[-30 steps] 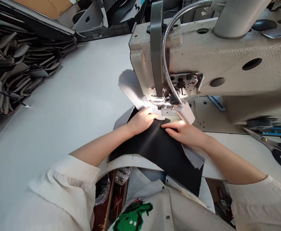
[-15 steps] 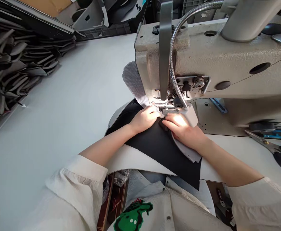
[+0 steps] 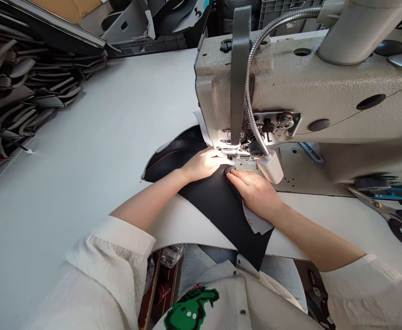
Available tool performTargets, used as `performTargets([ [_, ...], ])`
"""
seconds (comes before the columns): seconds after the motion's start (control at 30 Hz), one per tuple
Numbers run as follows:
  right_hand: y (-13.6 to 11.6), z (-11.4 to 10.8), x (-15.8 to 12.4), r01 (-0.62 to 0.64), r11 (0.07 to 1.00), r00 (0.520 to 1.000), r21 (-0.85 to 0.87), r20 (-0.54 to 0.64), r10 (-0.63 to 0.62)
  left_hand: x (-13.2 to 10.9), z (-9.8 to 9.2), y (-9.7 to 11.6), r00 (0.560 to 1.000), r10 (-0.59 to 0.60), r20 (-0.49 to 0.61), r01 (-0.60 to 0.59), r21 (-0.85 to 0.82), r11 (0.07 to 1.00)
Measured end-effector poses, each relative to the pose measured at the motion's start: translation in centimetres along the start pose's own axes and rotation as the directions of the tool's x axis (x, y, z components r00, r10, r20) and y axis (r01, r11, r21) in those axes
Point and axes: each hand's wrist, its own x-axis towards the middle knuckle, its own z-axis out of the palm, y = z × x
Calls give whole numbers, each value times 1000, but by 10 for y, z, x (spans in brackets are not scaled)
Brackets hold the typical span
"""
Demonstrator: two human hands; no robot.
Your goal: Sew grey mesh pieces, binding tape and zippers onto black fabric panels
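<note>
A black leather-like piece [image 3: 214, 208] with grey fabric backing lies under the needle area of the sewing machine [image 3: 235, 87]. A line of reddish stitching runs along its curved far-left part. My left hand [image 3: 203, 165] is closed on the piece just left of the presser foot [image 3: 233, 156], thumb and fingers together at its edge. Close by on the right, my right hand [image 3: 256, 190] holds a turned-over edge of the same piece, fingers together on the fold. Grey backing [image 3: 256, 222] shows below that palm. The needle tip cannot be made out.
Large black-handled scissors [image 3: 390, 213] lie at the right, near blue thread snips [image 3: 397, 193]. More blue snips [image 3: 311, 152] rest on the machine bed. Stacked grey and black pieces [image 3: 25, 87] fill the left side. Crates [image 3: 153, 43] stand behind the table.
The black piece has shifted and turned under the machine; more of its stitched left part shows, and less grey fabric behind. My right hand has moved slightly left and down, away from the lamp.
</note>
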Motion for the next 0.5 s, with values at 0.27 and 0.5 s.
performTargets([
  [0.27,-11,8,9,90,984,993,-156,92,-76,5,5,-4,999,-10,-48,5,-105,994],
  [0.5,-17,11,11,106,966,993,-237,67,-92,5,9,-7,996,-77,-35,68,-204,977],
])
